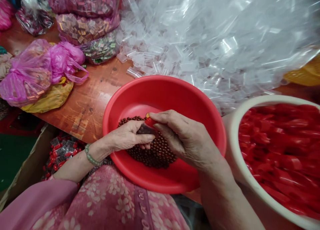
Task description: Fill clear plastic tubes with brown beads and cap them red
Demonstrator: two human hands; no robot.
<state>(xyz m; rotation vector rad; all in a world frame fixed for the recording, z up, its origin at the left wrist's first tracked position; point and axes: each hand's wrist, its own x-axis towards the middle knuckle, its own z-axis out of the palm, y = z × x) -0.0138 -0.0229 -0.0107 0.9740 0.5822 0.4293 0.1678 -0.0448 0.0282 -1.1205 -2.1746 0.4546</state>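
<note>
My left hand [126, 135] is closed around a small clear plastic case [144, 130] that looks dark inside, its thumb along the near side. At the case's upper right end sits a red cap [150, 122], pinched by the fingers of my right hand [186, 136]. Whether the cap is fully seated I cannot tell. Both hands are over a red basin [108, 115], above a heap of brown round beads [153, 155]. A small yellow spot shows by my right fingertips.
Behind the basin spreads a large pile of clear plastic cases [175, 49]. To the right stands a white tub [233, 133] of red plastic caps [282, 156]. Pink bags [30, 69] lie on the table [95, 93] at left. Below, a carton [23, 163] contains red-capped cases [62, 151].
</note>
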